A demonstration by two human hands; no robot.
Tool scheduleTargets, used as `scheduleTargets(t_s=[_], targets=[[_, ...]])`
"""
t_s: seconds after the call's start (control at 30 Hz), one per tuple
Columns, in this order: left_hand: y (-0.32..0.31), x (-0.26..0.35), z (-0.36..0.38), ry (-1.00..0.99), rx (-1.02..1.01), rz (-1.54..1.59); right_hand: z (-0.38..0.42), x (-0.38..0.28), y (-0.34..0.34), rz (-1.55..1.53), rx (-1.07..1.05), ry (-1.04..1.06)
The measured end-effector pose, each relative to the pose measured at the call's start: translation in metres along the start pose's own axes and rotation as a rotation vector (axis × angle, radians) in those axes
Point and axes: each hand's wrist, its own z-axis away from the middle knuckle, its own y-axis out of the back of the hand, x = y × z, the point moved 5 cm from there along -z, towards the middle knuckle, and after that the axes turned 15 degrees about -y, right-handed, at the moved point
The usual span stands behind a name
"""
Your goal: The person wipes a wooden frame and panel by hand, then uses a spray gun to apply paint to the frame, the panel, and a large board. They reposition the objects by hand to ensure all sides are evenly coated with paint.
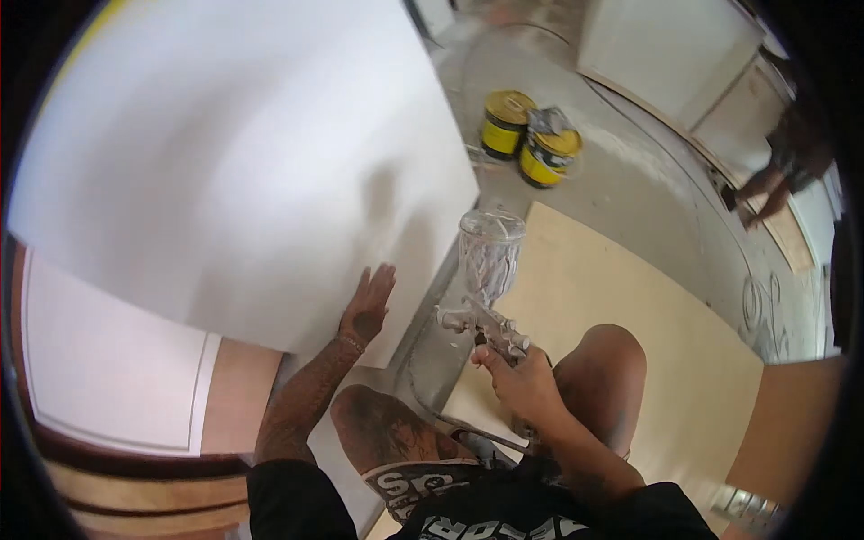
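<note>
In my right hand (pixel 524 382) is a spray gun (pixel 481 322), its handle gripped and my fingers at the trigger. A paint-smeared cup (pixel 490 252) stands upright on top of the gun. My left hand (pixel 367 301) lies with outstretched fingers against a large white panel (pixel 270 162), near its lower right edge. The panel leans at a slant on my left, and shadows fall across its face. A hose (pixel 477 430) runs below the gun, past my knees.
Two yellow-and-black paint buckets (pixel 506 121) stand on the concrete floor ahead, a crumpled grey cloth (pixel 547 121) on one. A bare wooden board (pixel 621 306) lies under my right knee. Another person (pixel 783 162) bends by the panels at right. Coiled cable (pixel 760 301) lies there too.
</note>
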Motion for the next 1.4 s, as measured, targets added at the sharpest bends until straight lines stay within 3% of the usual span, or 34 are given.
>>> scheduleTargets(t_s=[0.07, 0.13, 0.2, 0.23, 0.27, 0.33, 0.47, 0.57, 0.63, 0.67, 0.73, 0.77, 0.83, 0.9, 0.97, 1.0, 1.03, 1.07, 1.13, 1.17, 1.3, 1.4], targets=[[-0.053, 0.058, -0.026, -0.15, -0.054, -0.012, 0.006, 0.018, 0.015, 0.038, 0.039, -0.1], [-0.075, 0.096, -0.042, -0.303, -0.105, -0.033, 0.021, 0.028, 0.029, -0.039, 0.114, -0.053], [-0.088, 0.13, -0.053, -0.584, -0.313, 0.342, 0.033, 0.034, 0.05, -0.154, 0.16, -0.125], [-0.106, 0.142, -0.069, -0.496, -0.243, 0.491, 0.04, 0.039, 0.058, -0.251, 0.171, -0.18], [-0.121, 0.151, -0.076, -0.531, -0.231, 0.481, 0.046, 0.041, 0.066, -0.271, 0.198, -0.198], [-0.123, 0.16, -0.087, -0.635, 0.074, 0.421, 0.056, 0.041, 0.083, -0.397, 0.248, -0.234], [-0.109, 0.175, -0.093, -0.595, 0.208, 0.707, 0.089, 0.025, 0.119, -0.417, 0.428, -0.15], [-0.12, 0.201, -0.113, -0.471, 0.345, 0.625, 0.114, -0.001, 0.14, -0.52, 0.662, 0.031], [-0.107, 0.201, -0.124, -0.271, 0.638, 0.671, 0.126, -0.018, 0.155, -0.499, 0.75, 0.139], [-0.099, 0.197, -0.13, -0.266, 0.64, 0.678, 0.132, -0.03, 0.164, -0.45, 0.774, 0.197], [-0.068, 0.173, -0.157, -0.5, 0.725, 1.209, 0.145, -0.056, 0.178, -0.427, 0.813, 0.271], [-0.052, 0.159, -0.167, -0.484, 0.733, 1.213, 0.152, -0.068, 0.185, -0.419, 0.856, 0.337], [-0.017, 0.119, -0.186, -0.187, 0.626, 1.454, 0.162, -0.092, 0.203, -0.349, 0.848, 0.465], [0.026, 0.085, -0.201, -0.049, 0.396, 1.48, 0.173, -0.108, 0.235, -0.256, 0.795, 0.518], [0.055, 0.064, -0.217, 0.239, 0.555, 1.56, 0.181, -0.144, 0.246, -0.31, 0.843, 0.676], [0.068, 0.06, -0.227, 0.26, 0.562, 1.559, 0.185, -0.162, 0.251, -0.331, 0.865, 0.756], [0.075, 0.053, -0.234, 0.448, 0.651, 1.62, 0.189, -0.187, 0.267, -0.096, 0.565, 0.704], [0.079, 0.047, -0.236, 0.639, 0.745, 1.67, 0.196, -0.2, 0.269, 0.005, 0.46, 0.691], [0.078, 0.051, -0.244, 0.786, 0.739, 1.658, 0.211, -0.223, 0.272, 0.207, 0.246, 0.668], [0.074, 0.059, -0.247, 0.913, 0.712, 1.647, 0.221, -0.224, 0.28, 0.102, 0.209, 0.652], [0.063, 0.072, -0.254, 1.074, 0.969, 1.619, 0.252, -0.201, 0.319, -0.069, 0.354, 0.637], [0.052, 0.065, -0.27, 1.226, 1.017, 1.678, 0.269, -0.168, 0.357, -0.165, 0.524, 0.615]])
